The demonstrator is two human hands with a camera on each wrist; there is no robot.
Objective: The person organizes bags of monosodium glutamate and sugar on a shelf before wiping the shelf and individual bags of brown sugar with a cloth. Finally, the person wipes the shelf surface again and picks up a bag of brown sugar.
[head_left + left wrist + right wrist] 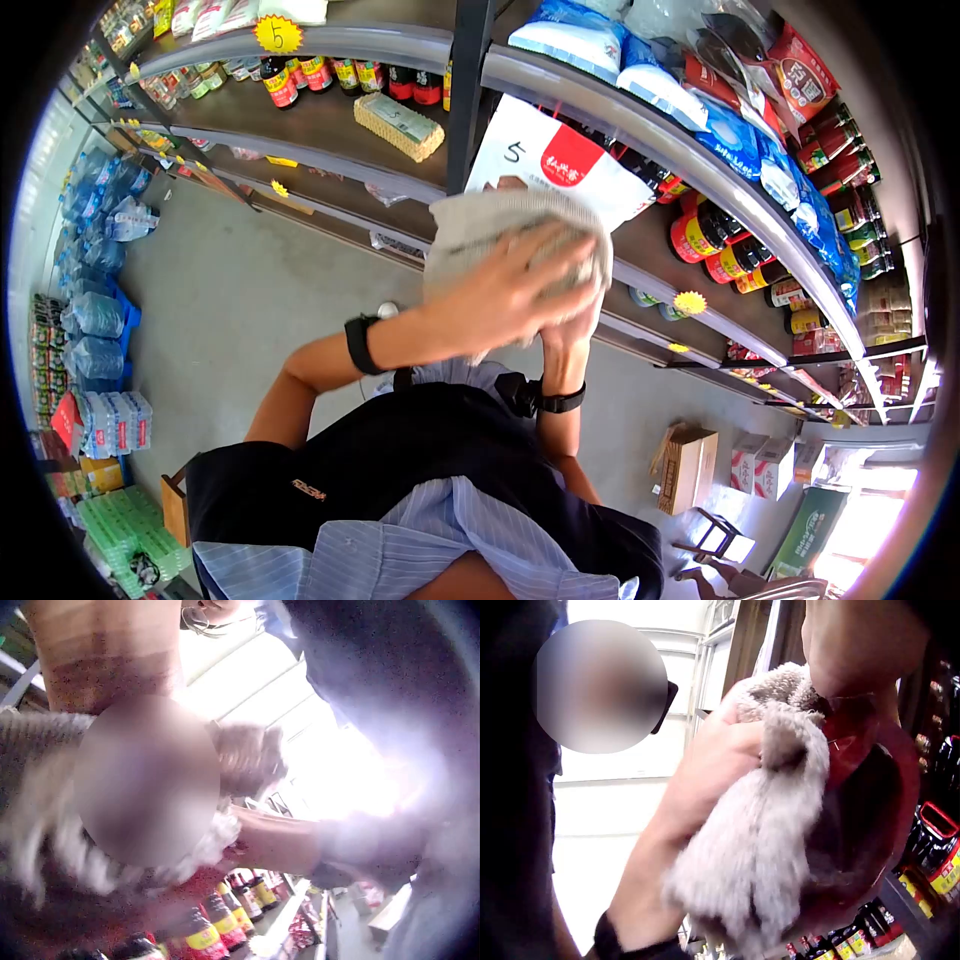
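Note:
My left hand [510,285] lies across a grey-white towel [480,225] and grips it, a black band on its wrist. The towel is bunched against a red and white bag [560,160] marked 5, held up in front of the shelf. My right hand [568,335] comes up from below, mostly hidden under the towel, and holds the bag's lower part. In the right wrist view the left hand [705,772] squeezes the fluffy towel [757,847] against the red bag [870,795]. The left wrist view shows blurred towel [45,825] and the right forearm [277,844].
Store shelves [330,120] run across the back, with sauce bottles [710,240] and blue-white bags [700,90]. Packs of water bottles [100,340] line the floor at left. Cardboard boxes [690,465] and a stool [715,535] stand at lower right.

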